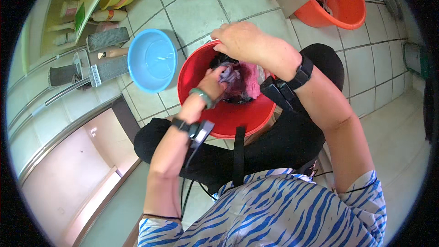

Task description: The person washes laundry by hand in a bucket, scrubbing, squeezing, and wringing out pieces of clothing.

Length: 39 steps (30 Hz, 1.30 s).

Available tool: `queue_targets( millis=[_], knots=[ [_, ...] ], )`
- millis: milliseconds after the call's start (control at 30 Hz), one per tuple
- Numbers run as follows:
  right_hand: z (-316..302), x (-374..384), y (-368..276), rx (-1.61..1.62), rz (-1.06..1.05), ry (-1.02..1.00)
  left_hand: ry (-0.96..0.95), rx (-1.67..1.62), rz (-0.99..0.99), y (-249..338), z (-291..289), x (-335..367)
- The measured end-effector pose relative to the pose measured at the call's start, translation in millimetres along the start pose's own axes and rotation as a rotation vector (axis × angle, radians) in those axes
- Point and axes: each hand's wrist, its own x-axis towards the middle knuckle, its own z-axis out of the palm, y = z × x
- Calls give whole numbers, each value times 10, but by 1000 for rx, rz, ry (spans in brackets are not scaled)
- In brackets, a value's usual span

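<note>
Down in the red bucket, the left hand pinches a purplish cloth between its fingers; whether the right hand, arched above, grips anything, I can't tell. Pink cloth remains inside, so sorting seems unfinished.

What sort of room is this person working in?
Probably a home bathroom or laundry corner: pale square floor tiles, a round light-blue plastic basin, and a round red plastic tub holding pink and dark cloth.
</note>
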Motion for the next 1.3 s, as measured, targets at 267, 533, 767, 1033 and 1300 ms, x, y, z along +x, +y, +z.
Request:
queue_targets(
  millis=[267, 533, 767, 1033, 1300],
  knots=[
    [-128, -80, -21, 39, -38, 9, 98, -66, 215, 609, -716, -1419],
    [-200, -54, -76, -15, 0, -37, 114, 74, -357, -356, 650, 108],
    [-251, -58, -83, 67, 13, -137, -131, 213, -657, -366, 1104, 725],
    [-219, 68, -6, 40, 2, -126, -193, 199, -547, -896, 1169, 1016],
    [45, -11, 145, -4, 42, -91, -111, -301, -121, -663, 605, 866]
  ],
)
